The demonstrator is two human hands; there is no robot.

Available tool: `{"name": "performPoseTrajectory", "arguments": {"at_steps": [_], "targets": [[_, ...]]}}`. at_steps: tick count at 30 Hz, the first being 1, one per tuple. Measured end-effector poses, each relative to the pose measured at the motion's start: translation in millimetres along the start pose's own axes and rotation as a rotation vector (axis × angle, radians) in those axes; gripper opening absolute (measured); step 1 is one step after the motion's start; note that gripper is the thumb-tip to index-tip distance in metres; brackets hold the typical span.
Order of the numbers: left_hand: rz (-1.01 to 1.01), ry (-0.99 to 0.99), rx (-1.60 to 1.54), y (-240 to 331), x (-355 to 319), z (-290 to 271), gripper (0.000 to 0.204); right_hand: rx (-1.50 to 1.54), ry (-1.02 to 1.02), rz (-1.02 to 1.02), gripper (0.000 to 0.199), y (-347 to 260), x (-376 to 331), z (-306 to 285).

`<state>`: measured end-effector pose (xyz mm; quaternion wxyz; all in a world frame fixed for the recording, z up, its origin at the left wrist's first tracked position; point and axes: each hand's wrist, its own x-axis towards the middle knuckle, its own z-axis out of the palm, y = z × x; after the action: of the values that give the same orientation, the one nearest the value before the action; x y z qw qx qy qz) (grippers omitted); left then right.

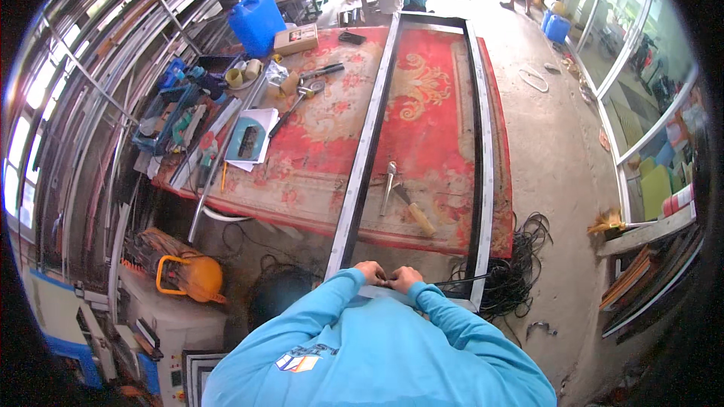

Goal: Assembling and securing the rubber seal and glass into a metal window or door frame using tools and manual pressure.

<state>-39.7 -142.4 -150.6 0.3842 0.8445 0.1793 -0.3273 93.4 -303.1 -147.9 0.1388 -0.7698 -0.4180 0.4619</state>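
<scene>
The left hand (369, 272) and the right hand (405, 279) meet, fingers curled, over the near end of a long, rectangular, silver-grey metal frame (363, 158) that lies lengthwise on a red, floral-patterned carpet (302, 151). The right seems to pinch a thin, black, flexible strip (446, 283), which runs rightward across the frame toward a tangled black heap (520, 271); whether the left grips it too, I cannot tell. A snag in that heap could tug the strip from the fingers or stretch it unevenly. The wooden-handled blade (419, 216) and slim metal tool (388, 187) lying between the rails could catch it or nick a careless hand. The strip's end is hidden by the fingers, and the blue-sleeved torso (377, 347) covers part of the frame's near end.
</scene>
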Motion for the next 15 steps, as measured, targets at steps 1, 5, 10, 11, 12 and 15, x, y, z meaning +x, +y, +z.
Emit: {"name": "performPoseTrajectory", "arguments": {"at_steps": [1, 5, 10, 11, 12, 15], "targets": [[-0.012, -0.001, -0.002, 1.2, 0.1, 1.4, 0.038, 0.015, -0.040, -0.014, 0.046, 1.9, -2.0, -0.3], [-0.035, -0.011, 0.018, 7.6, -0.8, 1.6, 0.038, -0.025, -0.033, -0.004, 0.043, 5.0, -12.6, -6.5], [-0.053, 0.048, 0.042, 18.1, -5.3, 2.9, 0.036, -0.061, 0.039, 0.067, 0.044, -1.2, -21.2, -14.4], [-0.051, 0.073, 0.057, 20.0, -6.3, 4.4, 0.035, -0.054, 0.009, 0.085, 0.047, -2.1, -21.9, -15.1], [-0.063, 0.088, 0.070, 20.9, -6.9, 4.7, 0.035, -0.080, -0.003, 0.100, 0.047, -2.3, -21.7, -16.7], [-0.074, 0.074, 0.058, 21.3, -6.9, 5.0, 0.036, -0.041, -0.025, 0.154, 0.048, 0.2, -22.2, -18.4]]}}
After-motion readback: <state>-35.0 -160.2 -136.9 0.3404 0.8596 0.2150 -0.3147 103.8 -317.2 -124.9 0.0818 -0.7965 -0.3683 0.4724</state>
